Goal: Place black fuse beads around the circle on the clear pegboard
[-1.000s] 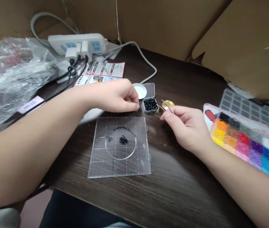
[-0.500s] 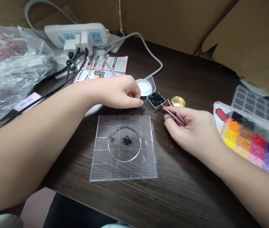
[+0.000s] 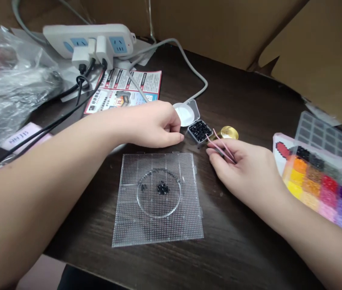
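Observation:
A clear square pegboard (image 3: 158, 229) lies on the dark table, with a clear ring (image 3: 139, 205) on it and a small cluster of black beads (image 3: 163, 188) inside the ring. Black beads also line the ring's upper edge. My left hand (image 3: 166, 125) is closed above the board's far side, thumb against the curled fingers; what it grips, if anything, is hidden. Pink tweezers (image 3: 223, 149) are in my right hand (image 3: 240, 161), their tips apart beside a small open box of black beads (image 3: 200, 131). Behind that box sits a white round dish (image 3: 184, 114).
A gold round dish (image 3: 229, 133) is behind my right hand. At right lies a sorted tray of coloured beads (image 3: 312, 187). A power strip (image 3: 89, 36), cables, a printed leaflet (image 3: 134, 80) and plastic bags (image 3: 13, 76) occupy the back left.
The camera view has shifted, so the board appears lower. Both hands hold nearly the same poses, and the tweezers remain in my right hand.

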`<state>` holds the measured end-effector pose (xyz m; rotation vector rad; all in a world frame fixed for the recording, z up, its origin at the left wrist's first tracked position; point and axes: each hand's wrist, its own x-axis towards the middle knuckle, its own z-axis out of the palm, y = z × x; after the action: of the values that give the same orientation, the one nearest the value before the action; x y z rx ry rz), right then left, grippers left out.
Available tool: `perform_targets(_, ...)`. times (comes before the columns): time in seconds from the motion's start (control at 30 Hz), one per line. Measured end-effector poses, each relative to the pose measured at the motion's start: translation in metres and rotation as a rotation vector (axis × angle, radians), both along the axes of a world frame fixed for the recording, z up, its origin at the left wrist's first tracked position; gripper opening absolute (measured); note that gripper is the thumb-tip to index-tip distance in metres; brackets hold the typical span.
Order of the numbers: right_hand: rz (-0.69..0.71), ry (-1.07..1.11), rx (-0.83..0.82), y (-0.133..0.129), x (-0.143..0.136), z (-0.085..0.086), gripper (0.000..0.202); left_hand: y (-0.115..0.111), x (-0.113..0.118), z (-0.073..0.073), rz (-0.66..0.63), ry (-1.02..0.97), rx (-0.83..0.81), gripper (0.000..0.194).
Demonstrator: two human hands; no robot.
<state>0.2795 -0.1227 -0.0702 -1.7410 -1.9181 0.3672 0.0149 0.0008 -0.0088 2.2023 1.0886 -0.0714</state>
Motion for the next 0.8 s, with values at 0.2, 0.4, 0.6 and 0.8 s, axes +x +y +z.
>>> perform_targets(0.2, -0.022, -0.017, 0.053, 0.0, 0.003, -0.008, 0.014, -0.001, 0.001, 0.001, -0.002, 0.007, 0.014, 0.037)
perform_targets(0.4, -0.036, -0.078, 0.004, 0.005, 0.001, -0.004, 0.013, 0.0, 0.002, -0.001, -0.011, 0.018, 0.039, 0.037)
perform_targets(0.6, 0.017, -0.083, -0.117, 0.009, -0.001, 0.012, 0.011, 0.001, 0.002, -0.003, -0.011, -0.001, 0.069, 0.034)
perform_targets(0.8, -0.025, -0.063, -0.105, 0.009, -0.005, 0.012, 0.006, -0.003, 0.004, 0.002, 0.0, 0.046, 0.048, 0.036)
